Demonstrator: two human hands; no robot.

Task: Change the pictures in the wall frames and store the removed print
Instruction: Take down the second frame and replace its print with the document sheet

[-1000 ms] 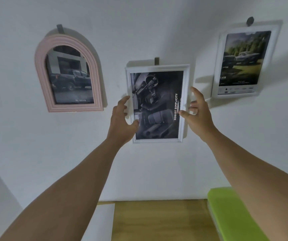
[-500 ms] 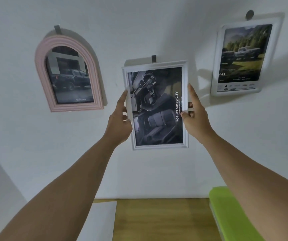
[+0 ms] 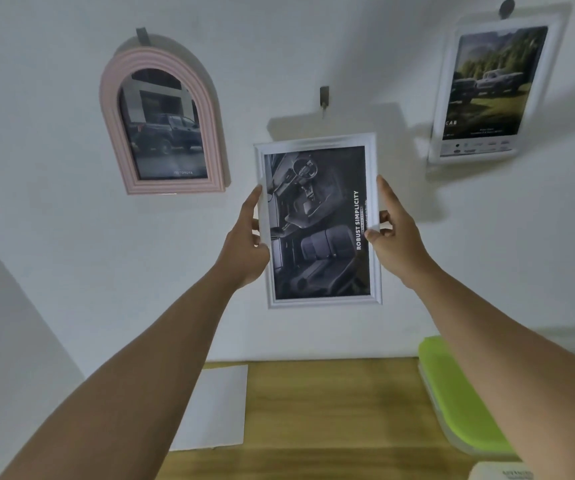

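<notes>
While both arms reach up toward the wall (image 3: 54, 237), the left hand (image 3: 244, 244) grips the left edge of the white frame (image 3: 320, 301) and the right hand (image 3: 395, 237) grips its right edge. Left fingers wrap behind the edge, thumb on the front border. Right thumb presses the front border, fingers curl behind. Frame is upright, held below the bare hook (image 3: 324, 97) and clear of it; its top edge sits under the hook, with a shadow on the wall between. Print (image 3: 317, 223) inside: dark car interior, text "ROBUST SIMPLICITY" running vertically along the right side.

Pink arched frame (image 3: 163, 121) hangs upper left, dark pickup picture inside. Second white frame (image 3: 494, 88) hangs upper right, blurred, trucks on grass.

Below: wooden table (image 3: 331, 410) against the wall. White sheet (image 3: 213, 407) lies on its left part. Green-lidded box (image 3: 452, 393) on the right, partly hidden by the right forearm.
</notes>
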